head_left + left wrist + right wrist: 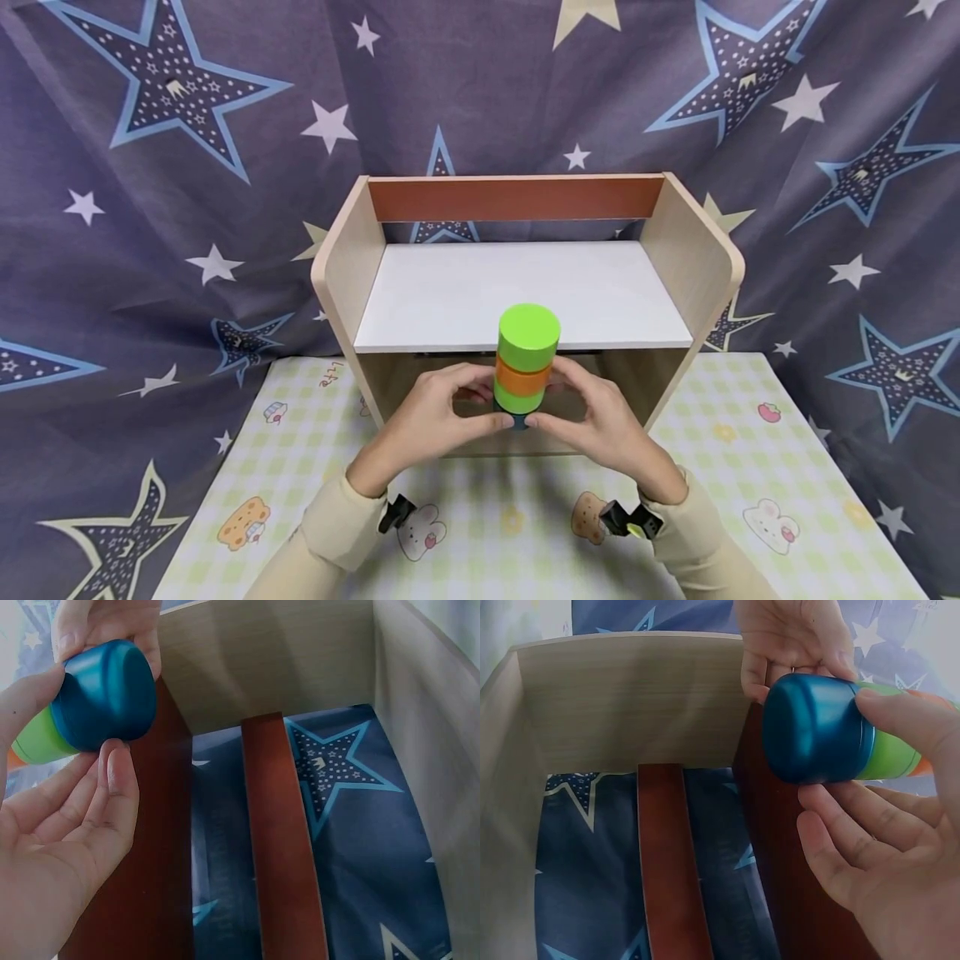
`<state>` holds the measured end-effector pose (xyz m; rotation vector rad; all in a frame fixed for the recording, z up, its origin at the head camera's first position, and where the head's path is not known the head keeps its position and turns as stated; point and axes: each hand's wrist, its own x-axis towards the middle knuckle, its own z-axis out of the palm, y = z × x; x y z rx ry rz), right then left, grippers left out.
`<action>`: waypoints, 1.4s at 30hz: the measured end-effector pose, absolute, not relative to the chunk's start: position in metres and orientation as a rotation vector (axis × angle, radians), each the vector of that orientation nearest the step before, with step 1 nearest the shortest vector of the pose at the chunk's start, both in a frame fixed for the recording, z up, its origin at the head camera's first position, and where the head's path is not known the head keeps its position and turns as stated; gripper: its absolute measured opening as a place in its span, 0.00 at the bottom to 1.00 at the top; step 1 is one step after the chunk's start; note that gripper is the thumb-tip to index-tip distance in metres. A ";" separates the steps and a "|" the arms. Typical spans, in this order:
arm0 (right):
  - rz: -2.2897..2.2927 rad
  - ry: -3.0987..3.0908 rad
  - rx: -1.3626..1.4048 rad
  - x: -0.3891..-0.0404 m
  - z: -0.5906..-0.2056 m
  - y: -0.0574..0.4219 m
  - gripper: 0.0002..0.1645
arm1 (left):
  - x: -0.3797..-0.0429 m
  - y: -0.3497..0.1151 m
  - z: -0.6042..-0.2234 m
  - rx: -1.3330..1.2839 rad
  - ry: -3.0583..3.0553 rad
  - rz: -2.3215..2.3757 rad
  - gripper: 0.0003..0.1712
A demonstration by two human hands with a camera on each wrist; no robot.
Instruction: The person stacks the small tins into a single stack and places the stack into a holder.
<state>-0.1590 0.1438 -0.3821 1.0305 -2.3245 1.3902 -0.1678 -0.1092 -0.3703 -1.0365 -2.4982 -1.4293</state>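
Between my two hands stands a cylinder banded in green, orange and blue [528,337], upright in the head view, with a wide green top. My left hand [438,412] holds it from the left, thumb near the blue base and fingers behind. From the opposite side my right hand [600,417] grips it the same way, the two thumbs almost meeting in front. Both wrist views show the rounded, glossy blue base [105,694] with fingertips at its sides. In the right wrist view a thumb presses where the blue part [817,727] meets the green band.
Just beyond the hands is a small wooden shelf unit with a white shelf board [510,292], pale side panels [697,250] and a red-brown back rail [517,200]. It stands on a checked tablecloth [480,533]. A dark star-patterned curtain [465,83] hangs behind.
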 end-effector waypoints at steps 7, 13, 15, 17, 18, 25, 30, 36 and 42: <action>1.395 -2.281 1.051 -0.162 -0.370 0.143 0.44 | -0.169 -0.108 -0.358 -1.039 -2.469 -1.412 0.28; 1.412 -2.242 1.075 -0.164 -0.364 0.142 0.43 | -0.170 -0.107 -0.349 -1.043 -2.445 -1.400 0.27; 1.422 -2.239 1.076 -0.164 -0.363 0.142 0.43 | -0.170 -0.107 -0.347 -1.046 -2.443 -1.399 0.27; 1.435 -2.234 1.080 -0.165 -0.361 0.142 0.43 | -0.171 -0.107 -0.345 -1.048 -2.442 -1.398 0.27; 1.444 -2.229 1.083 -0.165 -0.360 0.142 0.43 | -0.171 -0.106 -0.344 -1.052 -2.440 -1.398 0.27; 1.463 -2.207 1.103 -0.167 -0.352 0.142 0.43 | -0.172 -0.107 -0.335 -1.068 -2.451 -1.369 0.27; 1.465 -2.200 1.097 -0.167 -0.347 0.142 0.43 | -0.171 -0.107 -0.330 -1.042 -2.464 -1.364 0.27; 1.486 -2.183 1.086 -0.169 -0.342 0.141 0.41 | -0.171 -0.106 -0.323 -1.020 -2.464 -1.344 0.27; 1.510 -2.185 1.053 -0.171 -0.336 0.140 0.41 | -0.173 -0.106 -0.318 -1.011 -2.448 -1.381 0.26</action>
